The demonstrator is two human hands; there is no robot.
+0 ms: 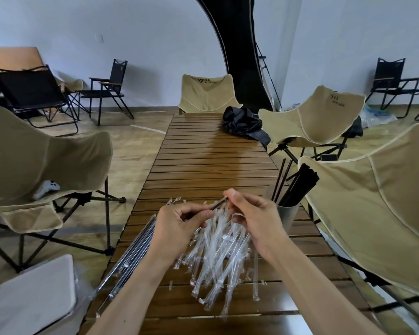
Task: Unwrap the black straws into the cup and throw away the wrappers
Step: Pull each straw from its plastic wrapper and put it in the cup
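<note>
A slatted wooden counter point(211, 151) runs down the middle of a room with white walls, ringed by tan folding chairs point(46, 160). Above its near half, the left hand point(179, 224) has its fingers point(194, 212) curled round the lower part of a black straw point(218, 204), while the right hand point(254, 213) pinches the straw's far tip between thumb and forefinger; whether it grips wrapper or bare straw there cannot be told. Under both hands lies a loose heap of clear empty wrappers point(218, 257), fanned across the slats. Still-wrapped straws point(133, 252) lie in a bundle along the counter's left edge. The cup point(286, 213) stands just right of the right hand, near the right edge, holding a sheaf of bare black straws point(298, 187) that lean rightward. Beyond the hands the counter is bare wood up to a crumpled black bag point(244, 124) at the far right corner.
</note>
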